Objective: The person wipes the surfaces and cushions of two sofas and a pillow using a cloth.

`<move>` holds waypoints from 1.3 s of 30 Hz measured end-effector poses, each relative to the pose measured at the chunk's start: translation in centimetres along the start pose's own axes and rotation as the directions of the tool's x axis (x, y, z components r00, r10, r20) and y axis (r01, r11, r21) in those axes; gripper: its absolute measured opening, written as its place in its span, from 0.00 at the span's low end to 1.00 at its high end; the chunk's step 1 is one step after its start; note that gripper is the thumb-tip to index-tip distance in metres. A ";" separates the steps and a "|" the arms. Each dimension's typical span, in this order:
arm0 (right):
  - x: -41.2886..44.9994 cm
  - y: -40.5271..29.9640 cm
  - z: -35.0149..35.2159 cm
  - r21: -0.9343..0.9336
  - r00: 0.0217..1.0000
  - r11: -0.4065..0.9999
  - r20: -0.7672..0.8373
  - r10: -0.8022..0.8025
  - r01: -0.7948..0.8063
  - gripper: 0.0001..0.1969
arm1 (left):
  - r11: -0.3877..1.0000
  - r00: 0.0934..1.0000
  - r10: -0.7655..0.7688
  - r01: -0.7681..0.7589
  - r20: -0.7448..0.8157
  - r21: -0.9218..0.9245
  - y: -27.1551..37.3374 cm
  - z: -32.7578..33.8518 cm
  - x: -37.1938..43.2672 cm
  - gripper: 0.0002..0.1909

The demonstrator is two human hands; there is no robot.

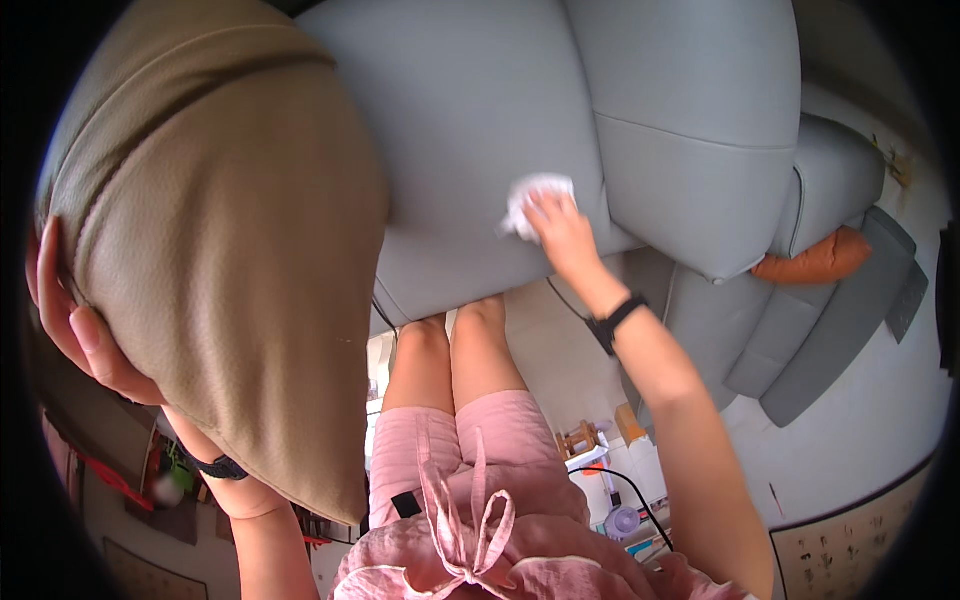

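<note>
My left hand (97, 345) grips a brown leather-like cushion (247, 225) by its outer edge, holding it raised at the left. In my right hand (559, 229) is a crumpled white cloth or tissue (541, 193), pressed on or held close over a grey sofa seat (472, 127); contact is hard to judge. The cushion covers the left part of the seat. Some fingers of my left hand are hidden behind its edge.
A grey sofa back or arm section (697, 150) rises right of the seat. Farther right, an orange cushion (814, 259) lies among more grey upholstered parts (817, 337). Below are a purple fan (622, 521), a wooden stool (581, 442) and a black cable (637, 487).
</note>
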State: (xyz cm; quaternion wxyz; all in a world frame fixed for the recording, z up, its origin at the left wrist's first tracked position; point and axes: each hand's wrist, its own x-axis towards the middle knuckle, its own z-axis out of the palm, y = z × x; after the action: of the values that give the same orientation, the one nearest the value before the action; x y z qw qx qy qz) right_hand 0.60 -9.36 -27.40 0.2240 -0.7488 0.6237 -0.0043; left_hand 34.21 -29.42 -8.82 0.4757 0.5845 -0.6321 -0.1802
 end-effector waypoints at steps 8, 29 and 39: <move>-22.7 3.2 1.9 -0.395 0.447 0.906 0.790 0.420 -0.152 0.08 | 0.784 0.735 0.342 -0.566 0.586 0.253 6.1 -3.5 0.0 0.18; -9.8 -4.0 2.3 -0.028 0.928 0.999 0.373 -0.007 0.018 0.10 | 0.926 0.928 -0.226 0.109 0.296 0.363 8.6 -8.6 -4.2 0.39; -10.7 -2.4 -2.0 0.105 0.928 0.965 0.315 0.199 -0.242 0.14 | 0.991 0.879 -0.008 -0.057 0.477 0.122 8.8 -2.3 -0.4 0.25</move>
State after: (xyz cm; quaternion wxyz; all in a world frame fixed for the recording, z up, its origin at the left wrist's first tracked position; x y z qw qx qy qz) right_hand -0.14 0.33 -21.87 0.3683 -0.6479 0.6606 0.0910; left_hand 31.09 -26.08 -0.98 0.2682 0.5443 -0.7476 -0.2699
